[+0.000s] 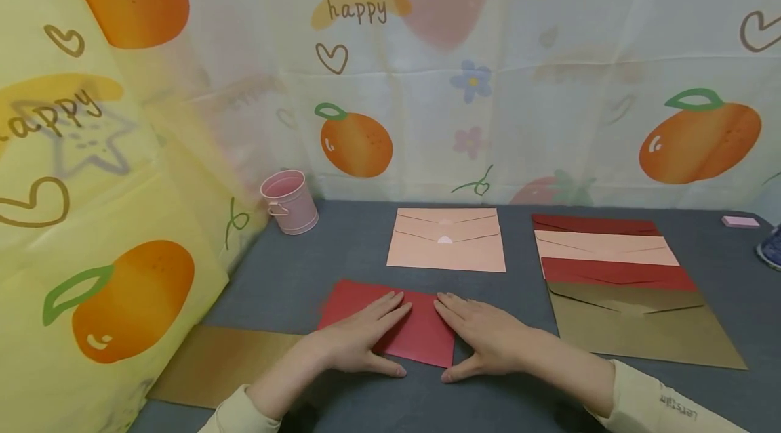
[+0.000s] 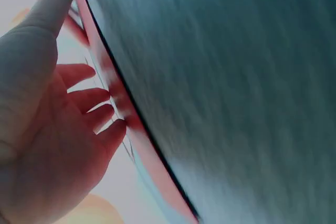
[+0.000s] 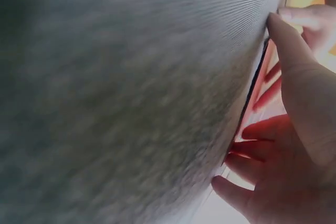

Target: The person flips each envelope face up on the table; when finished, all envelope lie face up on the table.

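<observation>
A red envelope [image 1: 422, 333], its flap not visible, lies on the dark grey table between both hands in the head view. My left hand [image 1: 365, 333] rests on its left part with fingers extended and the thumb spread toward the near edge. On the right side, my right hand [image 1: 482, 335] touches the envelope with straight fingertips, its thumb by the near right corner. Both wrist views show the fingertips right at the thin red sheet, the left hand [image 2: 58, 145] and the right hand [image 3: 283, 166] each with a raised palm.
Two overlapping pink envelopes [image 1: 445, 253] lie behind the red one. At right is an overlapping row of red, pink and gold envelopes [image 1: 647, 335]. A gold envelope [image 1: 226, 362] lies at left, partly under the left forearm. A pink bucket [image 1: 293, 206] stands at the back left.
</observation>
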`<state>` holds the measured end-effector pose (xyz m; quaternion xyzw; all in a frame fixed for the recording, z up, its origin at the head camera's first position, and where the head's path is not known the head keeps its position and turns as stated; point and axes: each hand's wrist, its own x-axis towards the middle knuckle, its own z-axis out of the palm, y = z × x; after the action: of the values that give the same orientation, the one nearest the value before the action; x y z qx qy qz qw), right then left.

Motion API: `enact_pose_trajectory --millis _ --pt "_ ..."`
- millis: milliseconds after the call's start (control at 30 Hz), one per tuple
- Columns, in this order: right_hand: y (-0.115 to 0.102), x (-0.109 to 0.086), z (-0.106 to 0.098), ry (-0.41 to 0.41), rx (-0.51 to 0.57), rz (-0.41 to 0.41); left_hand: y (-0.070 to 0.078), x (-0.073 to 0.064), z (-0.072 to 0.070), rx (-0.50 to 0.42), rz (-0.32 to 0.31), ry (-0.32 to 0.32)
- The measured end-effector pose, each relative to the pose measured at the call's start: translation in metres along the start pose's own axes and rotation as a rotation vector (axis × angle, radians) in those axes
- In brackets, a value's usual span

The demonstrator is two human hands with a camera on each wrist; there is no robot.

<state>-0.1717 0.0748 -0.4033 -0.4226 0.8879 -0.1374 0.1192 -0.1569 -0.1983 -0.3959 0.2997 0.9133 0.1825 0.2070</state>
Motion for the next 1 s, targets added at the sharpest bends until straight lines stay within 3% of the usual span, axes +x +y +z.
enact_pose_trajectory --millis 200,433,700,867,1000 --pt "0.007 -0.006 -0.001 0.047 -0.001 0.007 -0.024 -0.015 -0.014 0.083 -0.054 0.050" --pt "0.013 -0.009 -0.002 0.064 -0.015 -0.007 -0.038 -0.018 -0.014 0.100 -0.075 0.072" --pt "0.026 -0.014 -0.009 0.077 0.096 -0.026 -0.040 -0.021 -0.018 0.156 -0.003 0.124" --pt "0.034 -0.020 -0.012 0.106 0.174 -0.054 -0.042 -0.024 -0.024 0.158 0.103 0.223" --pt "0.038 -0.025 -0.014 0.139 0.206 -0.083 -0.046 -0.025 -0.026 0.077 0.165 0.315"
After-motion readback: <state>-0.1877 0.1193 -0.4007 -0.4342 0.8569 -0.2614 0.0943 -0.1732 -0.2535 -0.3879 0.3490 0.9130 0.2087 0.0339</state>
